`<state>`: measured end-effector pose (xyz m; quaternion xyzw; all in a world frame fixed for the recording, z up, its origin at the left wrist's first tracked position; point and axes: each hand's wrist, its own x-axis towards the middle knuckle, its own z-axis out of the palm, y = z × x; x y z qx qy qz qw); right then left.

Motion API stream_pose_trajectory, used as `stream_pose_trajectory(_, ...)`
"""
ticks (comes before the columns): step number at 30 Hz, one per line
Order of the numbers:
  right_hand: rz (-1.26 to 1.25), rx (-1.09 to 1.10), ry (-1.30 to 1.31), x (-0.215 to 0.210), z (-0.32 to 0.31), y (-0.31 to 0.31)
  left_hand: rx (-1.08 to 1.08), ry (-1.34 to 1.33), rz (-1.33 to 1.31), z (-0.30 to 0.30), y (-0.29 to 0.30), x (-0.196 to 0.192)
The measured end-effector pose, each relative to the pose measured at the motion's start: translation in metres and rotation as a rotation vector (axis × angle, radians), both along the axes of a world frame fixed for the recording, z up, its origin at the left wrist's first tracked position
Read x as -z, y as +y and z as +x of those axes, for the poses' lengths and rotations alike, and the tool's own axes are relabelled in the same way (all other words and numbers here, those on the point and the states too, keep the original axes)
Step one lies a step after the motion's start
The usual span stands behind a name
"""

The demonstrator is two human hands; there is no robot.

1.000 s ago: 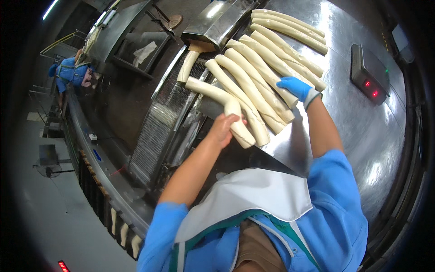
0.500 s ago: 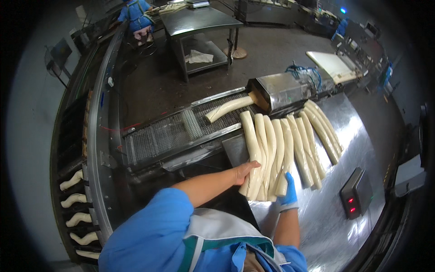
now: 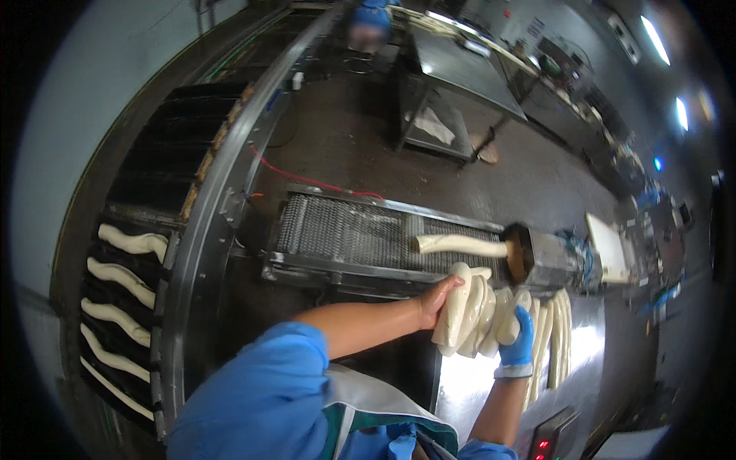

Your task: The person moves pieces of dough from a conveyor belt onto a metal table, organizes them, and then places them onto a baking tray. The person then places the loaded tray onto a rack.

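A bunch of several long, pale dough logs [image 3: 477, 314] is squeezed side by side between my two hands, lifted off the steel table [image 3: 586, 391]. My bare left hand [image 3: 439, 303] wraps the bunch's left side, its fingers partly hidden. On the other side my right hand [image 3: 518, 346], in a blue glove, grips the rightmost log. The bunch bends and tilts, its ends pointing up toward me. More dough logs [image 3: 562, 337] lie on the table just right of my gloved hand.
Beyond my hands runs a mesh conveyor [image 3: 345, 234], with one dough log [image 3: 460, 244] coming out of a metal housing [image 3: 548, 261]. At left, curved dough pieces [image 3: 123, 281] lie in dark trays beside a long steel rail [image 3: 211, 268]. A device with red lights [image 3: 553, 433] sits near me.
My hands have raised the bunch of dough logs off the table, leaving the right-hand logs behind. The view has turned left. The conveyor's log reaches further out of the housing.
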<state>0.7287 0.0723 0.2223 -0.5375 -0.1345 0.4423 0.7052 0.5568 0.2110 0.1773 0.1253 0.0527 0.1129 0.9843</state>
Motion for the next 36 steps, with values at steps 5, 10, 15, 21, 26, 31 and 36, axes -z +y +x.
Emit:
stream_pose_trajectory(5,0.164,-0.300,0.017,-0.064,-0.107,0.150,-0.383,0.057,0.045,-0.142,0.075,-0.052)
stream_pose_trajectory(10,0.505,-0.693,-0.118,-0.095,-0.260,0.289,-0.968,0.071,0.359,-0.327,0.099,-0.106)
stream_pose_trajectory(15,0.733,-0.965,-0.037,-0.107,-0.420,0.404,-1.502,0.295,0.503,-0.444,0.135,-0.123)
stream_pose_trajectory(21,0.375,-0.941,0.368,-0.020,-0.477,0.498,-1.791,0.978,0.120,-0.614,0.111,0.055)
stream_pose_trajectory(26,0.352,-1.134,0.331,0.078,-0.392,0.507,-1.746,1.002,-0.108,-0.598,0.073,0.077)
stream_pose_trajectory(31,-0.060,-0.932,-0.450,0.126,-0.320,0.431,-1.774,1.432,-0.030,-0.627,0.085,0.072)
stream_pose_trajectory(36,-0.418,-1.104,-1.806,0.199,-0.212,0.387,-1.675,1.757,-0.387,-0.687,0.125,0.087)
